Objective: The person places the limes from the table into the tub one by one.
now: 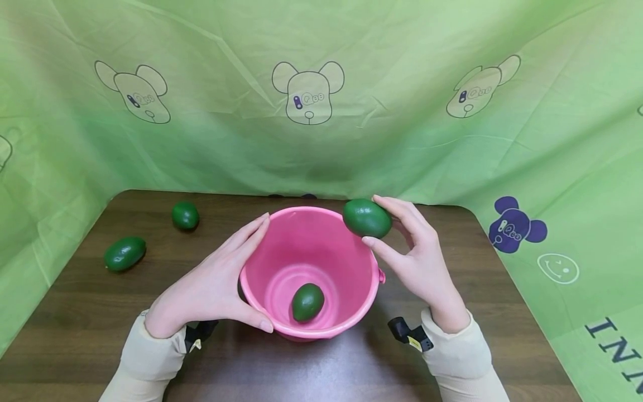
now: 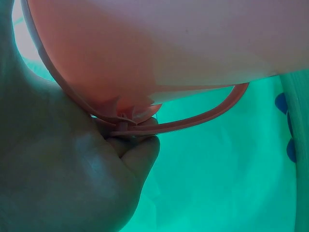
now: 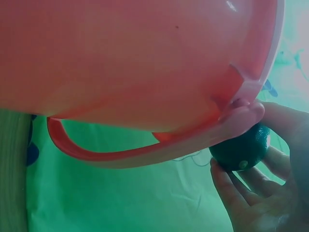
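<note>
A pink bucket (image 1: pixel 301 333) stands upright on the table, with one dark green, glossy lime (image 1: pixel 308 302) lying at its bottom. My left hand (image 1: pixel 216 290) holds the bucket's left side, thumb on the near rim and fingers along the far left rim. In the left wrist view the fingers sit by the joint of the bucket's handle (image 2: pixel 193 120). Between thumb and fingers, my right hand (image 1: pixel 419 254) pinches another lime (image 1: pixel 367 218) over the right back rim. The right wrist view shows that lime (image 3: pixel 241 150) partly behind the bucket's handle joint.
Two more limes lie on the brown wooden table (image 1: pixel 432 368) to the left: one lime (image 1: pixel 125 254) nearer, another lime (image 1: pixel 185 216) farther back. A green printed cloth (image 1: pixel 382 151) hangs behind the table and along both sides.
</note>
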